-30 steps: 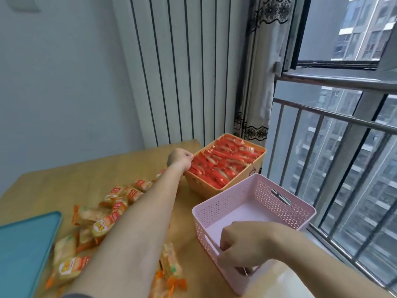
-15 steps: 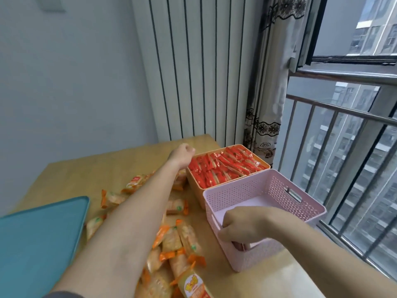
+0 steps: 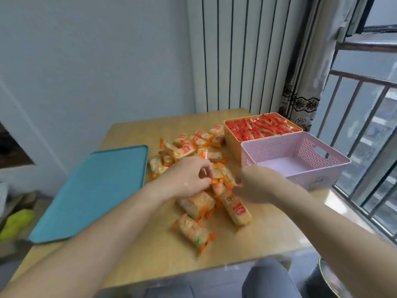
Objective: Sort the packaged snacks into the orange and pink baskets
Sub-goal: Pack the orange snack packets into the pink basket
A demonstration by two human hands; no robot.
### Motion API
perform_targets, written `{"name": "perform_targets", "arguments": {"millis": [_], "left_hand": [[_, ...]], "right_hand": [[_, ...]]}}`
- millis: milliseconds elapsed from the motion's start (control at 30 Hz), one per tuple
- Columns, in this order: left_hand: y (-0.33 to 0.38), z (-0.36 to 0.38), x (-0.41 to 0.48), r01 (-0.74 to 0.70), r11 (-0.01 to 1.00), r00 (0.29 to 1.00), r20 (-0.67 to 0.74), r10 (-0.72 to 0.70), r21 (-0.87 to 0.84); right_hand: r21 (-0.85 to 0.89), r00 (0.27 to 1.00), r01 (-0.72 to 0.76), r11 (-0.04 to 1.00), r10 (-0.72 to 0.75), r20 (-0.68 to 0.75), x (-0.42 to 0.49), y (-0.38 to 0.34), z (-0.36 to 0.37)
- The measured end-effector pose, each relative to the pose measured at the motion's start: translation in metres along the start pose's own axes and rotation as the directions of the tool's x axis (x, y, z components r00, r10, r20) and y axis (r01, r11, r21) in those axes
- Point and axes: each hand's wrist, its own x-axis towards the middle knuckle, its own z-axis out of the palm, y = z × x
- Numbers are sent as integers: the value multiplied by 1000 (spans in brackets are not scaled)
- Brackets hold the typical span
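Note:
Pale snack packets with orange ends [image 3: 187,149] lie in a heap on the wooden table [image 3: 137,250]; two more lie nearer me [image 3: 237,210] [image 3: 192,231]. The orange basket [image 3: 231,141] at the far right is full of red packets [image 3: 258,128]. In front of it stands the pink basket [image 3: 270,152], with nothing inside. My left hand [image 3: 189,177] hovers over the middle of the heap, fingers curled around a pale packet. My right hand [image 3: 255,186] is just left of the pink basket, its fingertips down among the packets and hidden from me.
A teal tray [image 3: 92,190] lies flat on the table's left side. A window railing [image 3: 365,134] runs close along the right edge. A curtain [image 3: 305,100] hangs behind the orange basket. My knee [image 3: 268,280] shows below the table's near edge.
My left hand has drawn back from the orange basket to the heap. My right hand has let go of the pink basket's near wall and moved left onto the packets. My view has swung left.

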Motion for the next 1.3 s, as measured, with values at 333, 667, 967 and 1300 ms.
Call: {"name": "perform_targets", "arguments": {"millis": [333,667,967,1300], "left_hand": [[-3,45,-85,-87,957,947,320,-6,276],[-26,51,-83,490,852,863,-37,-504,-181],[-25,68,-36,592,240,635,262,-727,-769],[-27,78,-24,391,-29,599,278,-751,-920]], "right_hand": [[153,995,-83,985,90,-41,-20,-30,25],[598,955,-93,796,240,-172,19,-44,16],[576,957,-283,767,190,217,72,-52,19],[717,936,-339,609,145,319,70,-38,23]]}}
